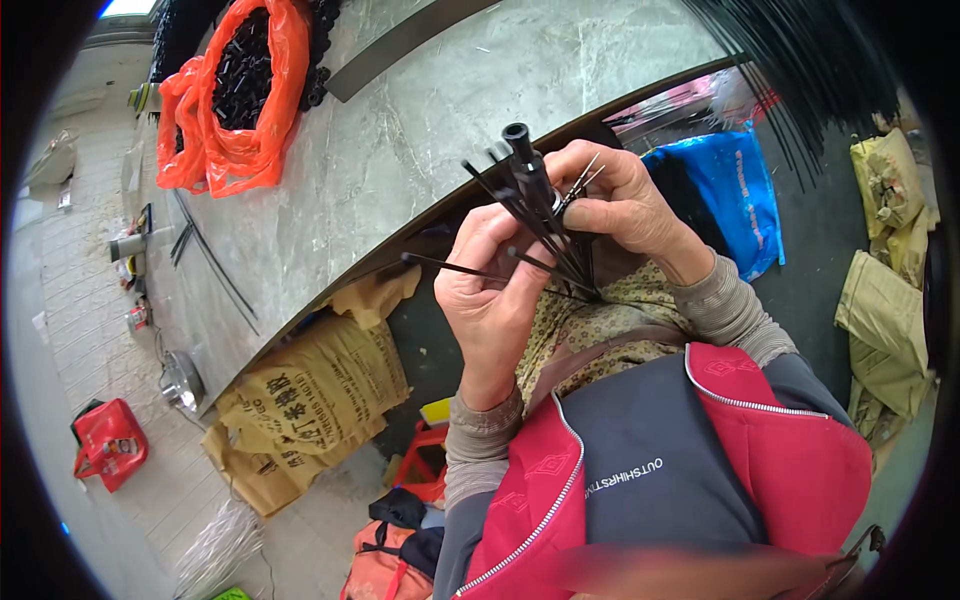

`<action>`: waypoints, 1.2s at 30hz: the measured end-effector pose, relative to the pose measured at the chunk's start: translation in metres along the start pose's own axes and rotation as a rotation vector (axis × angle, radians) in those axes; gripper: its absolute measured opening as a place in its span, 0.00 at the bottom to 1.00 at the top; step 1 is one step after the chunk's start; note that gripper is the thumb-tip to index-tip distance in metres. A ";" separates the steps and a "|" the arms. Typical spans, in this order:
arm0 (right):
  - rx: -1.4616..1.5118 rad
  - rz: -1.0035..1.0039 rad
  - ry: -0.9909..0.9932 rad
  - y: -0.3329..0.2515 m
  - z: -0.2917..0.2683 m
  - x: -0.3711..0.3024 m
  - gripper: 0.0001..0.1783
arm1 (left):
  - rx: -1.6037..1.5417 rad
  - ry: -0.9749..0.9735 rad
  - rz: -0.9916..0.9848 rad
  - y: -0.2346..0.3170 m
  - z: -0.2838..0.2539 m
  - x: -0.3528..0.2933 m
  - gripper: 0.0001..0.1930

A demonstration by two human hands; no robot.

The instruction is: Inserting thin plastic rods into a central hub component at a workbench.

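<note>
In front of my lap, both hands are raised at the table's edge. My left hand [492, 300] is closed around several thin black rods [548, 232], some with rounded dark ends, that fan out between thumb and fingers. Rising from the bundle is a black tube [530, 165] with an open round mouth at its top. My right hand [622, 205] meets it from the other side, thumb and fingers pinched by the tube. Thin pale-tipped strands [588, 176] poke up from that pinch. What exactly the right fingertips grip is partly hidden.
A grey stone-patterned table [400, 150] curves past my hands. On it lie a red plastic bag [290, 90] of small black parts, a flat dark strip [400, 48] and loose black rods [215, 262]. More long black rods [800, 70] hang at the upper right, near a blue bag [735, 190]. Brown sacks [310, 400] stand below.
</note>
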State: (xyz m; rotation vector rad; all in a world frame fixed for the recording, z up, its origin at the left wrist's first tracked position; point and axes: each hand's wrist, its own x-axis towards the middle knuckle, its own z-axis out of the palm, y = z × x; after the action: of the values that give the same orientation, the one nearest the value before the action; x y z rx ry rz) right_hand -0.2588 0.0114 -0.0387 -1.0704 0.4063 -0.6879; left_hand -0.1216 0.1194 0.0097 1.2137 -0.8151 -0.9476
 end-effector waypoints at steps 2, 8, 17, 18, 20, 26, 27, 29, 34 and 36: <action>0.029 -0.064 -0.022 0.000 -0.001 -0.003 0.15 | -0.022 -0.069 -0.026 0.003 -0.008 0.003 0.15; 0.100 -0.099 0.066 0.002 -0.001 -0.006 0.15 | -0.218 -0.392 -0.015 0.001 -0.024 0.020 0.17; 0.154 -0.069 0.102 -0.003 -0.002 -0.009 0.17 | -0.103 -0.366 -0.006 -0.008 -0.016 0.031 0.14; 0.160 -0.069 0.114 -0.002 -0.001 -0.009 0.16 | -0.114 -0.317 -0.001 -0.009 -0.012 0.029 0.12; 0.158 -0.072 0.133 -0.001 -0.004 -0.009 0.16 | -0.138 -0.229 0.005 -0.012 -0.004 0.029 0.10; 0.222 -0.088 0.112 0.006 -0.009 -0.009 0.14 | -0.049 -0.191 0.072 -0.016 -0.001 0.028 0.11; 0.218 -0.087 0.112 0.008 -0.011 -0.009 0.14 | -0.035 -0.183 0.043 -0.016 0.000 0.028 0.11; 0.293 -0.027 0.114 0.011 -0.018 -0.012 0.13 | -0.041 -0.182 0.047 -0.016 0.002 0.029 0.10; 0.317 -0.004 0.108 0.014 -0.027 -0.012 0.15 | -0.043 -0.207 0.038 -0.020 0.007 0.028 0.10; 0.287 -0.018 0.103 0.011 -0.025 -0.012 0.17 | -0.122 -0.165 0.040 -0.018 0.012 0.027 0.13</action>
State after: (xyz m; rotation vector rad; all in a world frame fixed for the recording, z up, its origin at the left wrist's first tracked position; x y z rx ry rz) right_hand -0.2791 0.0065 -0.0592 -0.7703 0.3736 -0.7935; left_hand -0.1248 0.0883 -0.0049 1.0203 -0.8948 -1.0600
